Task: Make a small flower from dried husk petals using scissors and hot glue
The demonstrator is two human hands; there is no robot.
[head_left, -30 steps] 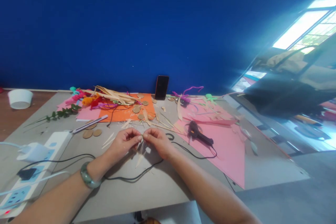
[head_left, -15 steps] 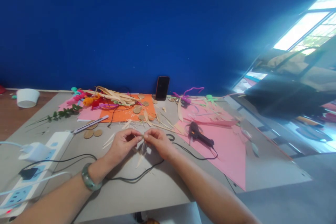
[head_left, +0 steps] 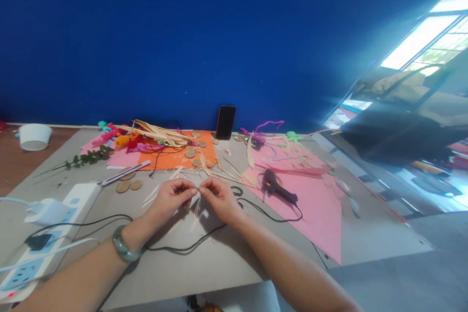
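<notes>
Left grip and right grip meet fingertip to fingertip — both pinched on a thin, pale straw sliver, tapered, hanging just below them. Beneath, a black cable curves over the smooth grey worktop.

left hand and right hand meet mid bench, leaf strip between | glue gun right, on paper sheet | power strip far left | phone behind, against wall

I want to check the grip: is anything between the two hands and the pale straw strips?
Nothing visible does. The left hand and the right hand both pinch the straw strips directly; the black cord lies beneath them on the table.
</notes>
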